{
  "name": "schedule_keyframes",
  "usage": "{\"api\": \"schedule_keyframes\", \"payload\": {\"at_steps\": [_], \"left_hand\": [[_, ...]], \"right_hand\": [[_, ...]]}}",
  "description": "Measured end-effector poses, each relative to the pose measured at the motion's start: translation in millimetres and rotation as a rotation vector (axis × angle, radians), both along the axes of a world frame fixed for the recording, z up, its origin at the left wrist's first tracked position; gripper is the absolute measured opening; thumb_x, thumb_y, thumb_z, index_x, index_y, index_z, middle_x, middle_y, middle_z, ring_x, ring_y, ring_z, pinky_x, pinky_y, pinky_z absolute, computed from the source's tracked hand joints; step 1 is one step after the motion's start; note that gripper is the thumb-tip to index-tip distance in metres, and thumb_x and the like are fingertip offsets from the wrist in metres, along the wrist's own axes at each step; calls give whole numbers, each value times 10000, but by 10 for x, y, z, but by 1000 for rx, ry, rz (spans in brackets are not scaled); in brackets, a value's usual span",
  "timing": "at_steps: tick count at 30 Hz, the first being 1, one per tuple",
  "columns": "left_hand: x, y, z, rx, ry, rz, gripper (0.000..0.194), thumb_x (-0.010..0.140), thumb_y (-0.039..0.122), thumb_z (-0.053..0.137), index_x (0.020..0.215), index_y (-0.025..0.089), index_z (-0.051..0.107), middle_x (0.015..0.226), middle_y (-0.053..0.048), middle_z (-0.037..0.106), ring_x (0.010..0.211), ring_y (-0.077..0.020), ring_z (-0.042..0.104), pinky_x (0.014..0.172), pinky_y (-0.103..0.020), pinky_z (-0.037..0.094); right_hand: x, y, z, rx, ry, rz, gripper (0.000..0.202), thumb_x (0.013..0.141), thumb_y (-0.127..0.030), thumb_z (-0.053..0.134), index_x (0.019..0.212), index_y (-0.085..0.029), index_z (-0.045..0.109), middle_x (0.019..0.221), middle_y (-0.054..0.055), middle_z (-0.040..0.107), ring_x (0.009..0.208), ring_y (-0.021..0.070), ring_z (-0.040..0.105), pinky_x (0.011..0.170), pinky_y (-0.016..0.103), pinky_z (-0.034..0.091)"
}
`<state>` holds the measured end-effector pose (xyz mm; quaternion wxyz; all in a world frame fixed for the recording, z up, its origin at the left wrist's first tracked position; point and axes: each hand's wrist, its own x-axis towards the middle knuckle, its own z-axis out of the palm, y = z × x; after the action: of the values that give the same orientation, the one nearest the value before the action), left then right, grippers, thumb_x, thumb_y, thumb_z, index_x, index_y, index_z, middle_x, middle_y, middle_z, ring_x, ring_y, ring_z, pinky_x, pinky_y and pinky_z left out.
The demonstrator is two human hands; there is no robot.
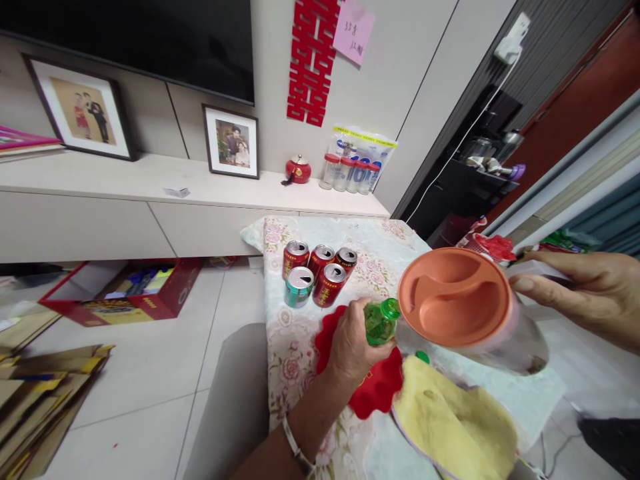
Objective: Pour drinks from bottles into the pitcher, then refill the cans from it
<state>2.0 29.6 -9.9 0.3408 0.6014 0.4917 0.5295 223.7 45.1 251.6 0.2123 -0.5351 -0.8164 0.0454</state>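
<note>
My left hand [353, 340] wraps round a green plastic bottle [379, 323], whose mouth is uncapped. It holds the bottle over a red scalloped mat [370, 393]. On the right, my right hand [595, 293] grips the handle of a clear pitcher [520, 337] with an orange lid [450, 300]. The pitcher is tilted, its lid end close to the bottle's mouth. A green bottle cap [423, 357] lies on the table below the pitcher. Nearer me is a yellow cloth [450, 420]. Several opened drink cans [330, 283] stand together beyond my left hand.
The table wears a flowered cloth [290, 367]. Behind it, a low cabinet [200, 227] carries picture frames [233, 141], a red pot [299, 170] and red-lidded jars [345, 175]. An open red box [125, 290] and flattened cardboard [45, 407] are on the floor at left.
</note>
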Motion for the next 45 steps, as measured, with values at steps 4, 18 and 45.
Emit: {"api": "schedule_keyframes", "payload": {"at_steps": [4,18,45], "left_hand": [[-2,0,0,-2,4,5,758,638,233,851,1295,234,473,1224,-104,667,1162,-334,666,1018,-495,546],[4,0,-12,15,22,11,746,640,264,839,1295,222,482,1209,-107,674,1146,-336,673,1001,-500,557],[7,6,-12,15,29,8,751,630,255,851,1279,231,474,1207,-108,673,1141,-335,676,994,-502,561]], "right_hand": [[-2,2,-2,15,-1,16,534,770,-742,690,689,-231,821,608,38,723,496,165,614,425,210,502],[3,0,8,33,0,32,530,769,-755,683,694,-251,827,584,23,713,492,169,635,418,206,510],[14,6,15,34,-27,37,540,772,-763,670,664,-255,815,552,26,690,472,163,620,399,197,486]]}}
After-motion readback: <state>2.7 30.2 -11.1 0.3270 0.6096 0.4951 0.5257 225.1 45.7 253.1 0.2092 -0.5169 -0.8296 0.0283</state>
